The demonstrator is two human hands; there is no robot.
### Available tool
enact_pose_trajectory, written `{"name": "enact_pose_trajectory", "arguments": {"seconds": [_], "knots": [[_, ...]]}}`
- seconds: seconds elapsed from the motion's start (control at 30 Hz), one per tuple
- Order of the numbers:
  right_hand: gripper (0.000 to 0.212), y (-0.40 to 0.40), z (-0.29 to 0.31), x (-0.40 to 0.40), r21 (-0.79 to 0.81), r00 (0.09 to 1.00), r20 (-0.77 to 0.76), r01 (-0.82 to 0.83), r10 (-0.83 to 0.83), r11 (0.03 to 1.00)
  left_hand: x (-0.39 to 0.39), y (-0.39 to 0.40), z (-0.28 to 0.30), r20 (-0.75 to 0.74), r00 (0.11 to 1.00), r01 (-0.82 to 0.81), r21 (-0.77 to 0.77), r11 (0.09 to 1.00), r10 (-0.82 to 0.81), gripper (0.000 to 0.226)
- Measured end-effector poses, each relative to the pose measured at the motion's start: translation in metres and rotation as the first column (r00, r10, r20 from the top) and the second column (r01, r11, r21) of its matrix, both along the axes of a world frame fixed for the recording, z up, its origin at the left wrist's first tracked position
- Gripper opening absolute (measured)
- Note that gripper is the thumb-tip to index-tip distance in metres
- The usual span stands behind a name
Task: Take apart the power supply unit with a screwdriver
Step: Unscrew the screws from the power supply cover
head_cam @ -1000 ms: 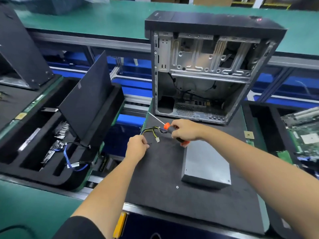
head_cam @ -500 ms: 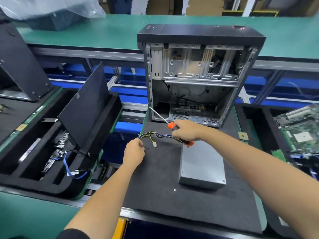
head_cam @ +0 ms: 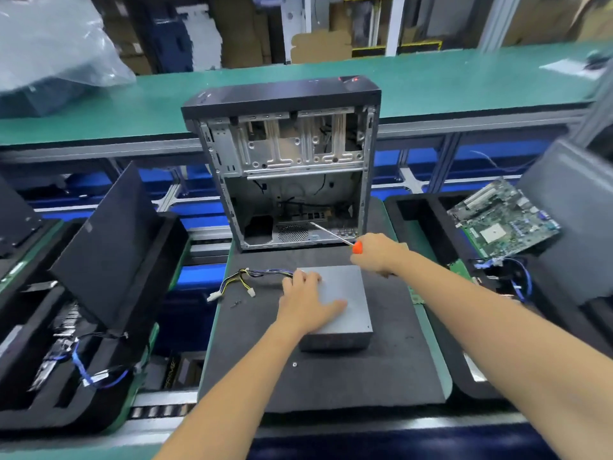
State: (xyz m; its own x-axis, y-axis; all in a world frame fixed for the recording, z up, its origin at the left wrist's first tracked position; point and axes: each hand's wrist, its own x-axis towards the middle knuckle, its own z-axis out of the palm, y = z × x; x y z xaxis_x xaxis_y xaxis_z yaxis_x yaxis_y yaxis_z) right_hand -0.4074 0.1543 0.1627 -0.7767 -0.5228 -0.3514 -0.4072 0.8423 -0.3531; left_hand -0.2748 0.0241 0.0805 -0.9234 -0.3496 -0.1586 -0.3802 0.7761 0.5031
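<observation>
While the casing is intact:
Head view, unit: power supply unit (head_cam: 345,293) lies flat on the dark mat (head_cam: 331,376), before the open computer case (head_cam: 285,167).
Left hand (head_cam: 306,302): fingers spread flat on its lid, likely steadying it.
Right hand (head_cam: 376,254): wrapped round the screwdriver (head_cam: 356,247), tip raised clear.

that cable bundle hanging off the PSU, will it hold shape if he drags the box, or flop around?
Probably floppy: the cable bundle lies in loose curves on the mat, its connectors splayed apart. It would likely trail behind the power supply unit, perhaps snagging the small screws lying nearby. The boxy metal unit itself looks rigid, sits flat under the left hand, and seems unlikely to tip.
</observation>
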Motion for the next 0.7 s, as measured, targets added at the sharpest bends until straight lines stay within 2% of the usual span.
{"name": "enact_pose_trajectory", "arguments": {"seconds": [0.1,0.2,0.27,0.37,0.47,0.53,0.63,0.7], "knots": [[0.012,0.022,-0.011,0.000,0.031,0.998,-0.036,-0.044,0.045,0.999,0.005,0.019,0.000,0.146,0.989,0.047,-0.087,0.995,-0.034,0.102],[0.021,0.028,-0.018,0.002,-0.054,0.993,0.021,-0.116,0.118,0.992,0.009,0.034,-0.007,0.283,0.949,0.186,-0.138,0.973,-0.141,0.124],[0.025,0.024,-0.018,0.004,-0.065,0.987,0.040,-0.156,0.159,0.986,0.011,0.035,-0.012,0.277,0.948,0.210,-0.176,0.962,-0.157,0.124],[0.017,0.015,-0.023,0.006,-0.009,0.977,0.074,-0.202,0.202,0.979,0.015,0.032,-0.018,0.184,0.974,0.171,-0.196,0.966,-0.135,0.115],[0.015,0.009,-0.033,0.005,-0.003,0.973,0.049,-0.224,0.224,0.975,0.018,0.031,-0.020,0.137,0.982,0.155,-0.179,0.972,-0.131,0.114],[0.021,0.006,-0.036,0.004,0.021,0.976,0.013,-0.215,0.215,0.976,0.018,0.028,-0.020,0.104,0.984,0.158,-0.161,0.974,-0.142,0.112],[0.013,0.005,-0.035,0.001,0.093,0.975,-0.003,-0.221,0.222,0.971,0.018,0.021,-0.018,0.096,0.973,0.221,-0.137,0.966,-0.209,0.110],[0.009,0.008,-0.033,-0.001,0.142,0.977,0.000,-0.212,0.214,0.967,0.015,0.016,-0.015,0.107,0.953,0.298,-0.175,0.938,-0.282,0.109]]}}
